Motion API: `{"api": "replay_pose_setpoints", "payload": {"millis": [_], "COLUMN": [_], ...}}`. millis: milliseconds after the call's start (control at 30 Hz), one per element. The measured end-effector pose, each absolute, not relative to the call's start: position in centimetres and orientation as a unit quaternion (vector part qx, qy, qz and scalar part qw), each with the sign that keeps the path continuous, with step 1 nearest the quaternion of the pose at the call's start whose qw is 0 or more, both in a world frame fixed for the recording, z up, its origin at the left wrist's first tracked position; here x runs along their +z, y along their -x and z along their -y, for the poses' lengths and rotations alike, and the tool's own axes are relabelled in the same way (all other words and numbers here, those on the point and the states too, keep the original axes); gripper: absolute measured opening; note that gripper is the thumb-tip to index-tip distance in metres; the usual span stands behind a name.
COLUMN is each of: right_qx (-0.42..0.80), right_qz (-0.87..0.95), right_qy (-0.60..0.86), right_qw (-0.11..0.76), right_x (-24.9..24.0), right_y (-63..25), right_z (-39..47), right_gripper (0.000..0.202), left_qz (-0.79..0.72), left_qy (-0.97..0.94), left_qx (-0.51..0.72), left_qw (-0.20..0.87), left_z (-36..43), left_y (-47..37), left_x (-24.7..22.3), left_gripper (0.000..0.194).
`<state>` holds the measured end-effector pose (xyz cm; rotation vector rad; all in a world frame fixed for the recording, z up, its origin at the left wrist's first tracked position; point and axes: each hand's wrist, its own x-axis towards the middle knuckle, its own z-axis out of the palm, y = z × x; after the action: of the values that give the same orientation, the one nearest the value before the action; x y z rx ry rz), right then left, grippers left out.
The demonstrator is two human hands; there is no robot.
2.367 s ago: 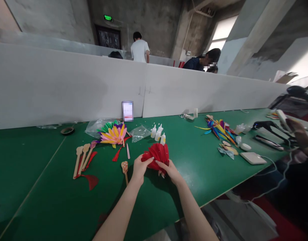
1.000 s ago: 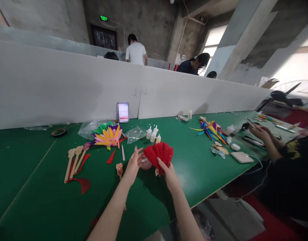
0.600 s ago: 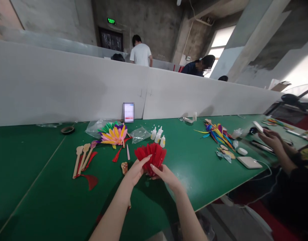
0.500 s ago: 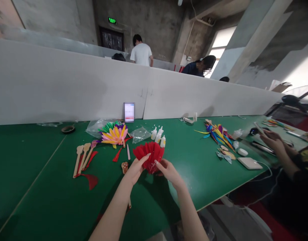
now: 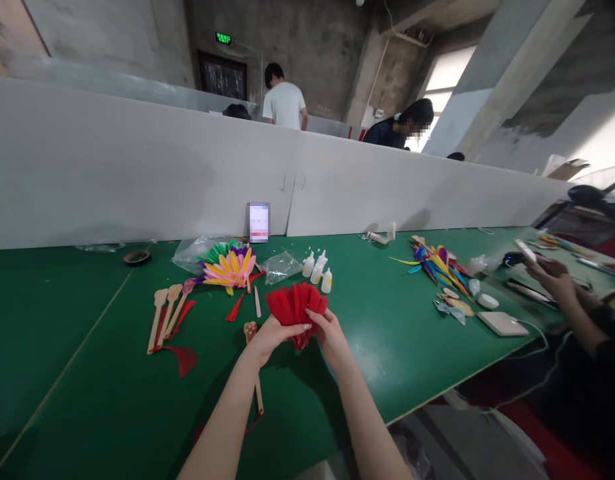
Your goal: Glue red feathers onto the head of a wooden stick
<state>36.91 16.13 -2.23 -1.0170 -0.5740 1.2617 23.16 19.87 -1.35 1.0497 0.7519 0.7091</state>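
A bundle of red feathers (image 5: 290, 303), spread like a fan, is held above the green table between both hands. My left hand (image 5: 273, 339) grips its lower left side, the thumb lying across the front of the base. On the right side my right hand (image 5: 331, 333) pinches it, fingers over the front feathers. Beside my left wrist lies a wooden stick with a dotted, rounded head (image 5: 250, 329), partly hidden by my forearm. A pink slim tool (image 5: 257, 302) rests just left of the feathers. Behind them stand several small white glue bottles (image 5: 318, 269).
Left on the table (image 5: 87, 400) are wooden sticks with red tassels (image 5: 160, 320), a colourful feather fan (image 5: 230, 267) and black tape (image 5: 137, 257). A phone (image 5: 258, 222) leans on the white partition (image 5: 137, 180). Rightward lie loose feathers (image 5: 440, 267), a white box (image 5: 502, 324) and a co-worker's hands (image 5: 550, 277).
My right hand has shifted up and its fingers now lie over the front feathers. My left thumb has slid lower across the base. The co-worker at right has moved their hands slightly.
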Motion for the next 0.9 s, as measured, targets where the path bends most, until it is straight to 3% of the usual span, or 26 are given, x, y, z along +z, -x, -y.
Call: {"api": "replay_pose_setpoints", "payload": {"millis": [633, 900], "right_qx": [0.57, 0.574], "right_qz": [0.255, 0.254], "right_qy": [0.466, 0.48], "right_qw": [0.627, 0.613], "right_x": [-3.0, -3.5], "right_y": [-37.4, -37.5], "right_z": [-16.1, -16.2], "right_gripper": [0.033, 0.034], "left_qz": [-0.412, -0.424], "left_qy": [-0.473, -0.471], "left_qx": [0.279, 0.273], "left_qw": [0.727, 0.724], "left_z": [-20.2, -20.2], "left_y": [-23.0, -23.1], "left_x": [-1.7, -1.7], "left_gripper": [0.056, 0.047]}}
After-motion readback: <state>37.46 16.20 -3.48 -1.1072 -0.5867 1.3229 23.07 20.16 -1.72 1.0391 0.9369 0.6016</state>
